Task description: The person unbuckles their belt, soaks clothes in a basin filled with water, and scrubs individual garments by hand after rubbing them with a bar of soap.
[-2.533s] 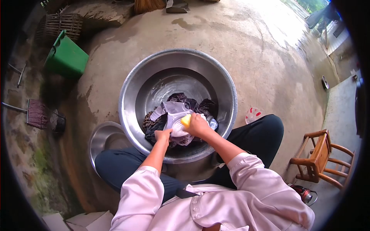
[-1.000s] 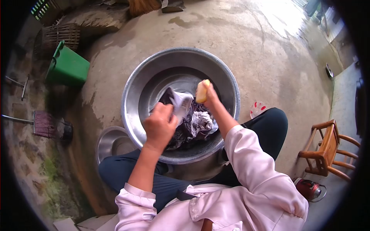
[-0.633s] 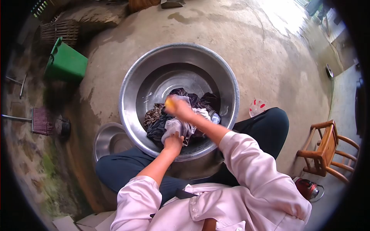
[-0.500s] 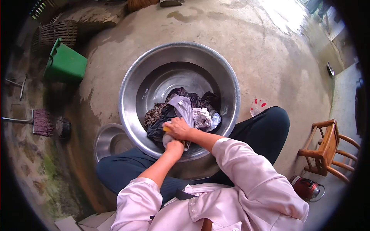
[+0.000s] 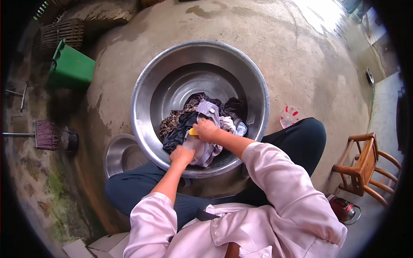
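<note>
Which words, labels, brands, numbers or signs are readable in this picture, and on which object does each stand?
No text can be read anywhere.
Lilac cloth: small white patch, too small to tell if printed.
Yellow bar in the right hand: no lettering visible.
Red flask: nothing legible.

Shiny Metal, Crumpled Cloth

The large basin (image 5: 202,52) and small basin (image 5: 113,150) are smooth, shiny metal. The garments (image 5: 180,134) are cloth; the shirt (image 5: 284,176) has a satiny sheen. The bin (image 5: 74,69) is smooth plastic, the chair (image 5: 365,161) glossy wood, the floor (image 5: 292,69) rough, matt concrete.
</note>
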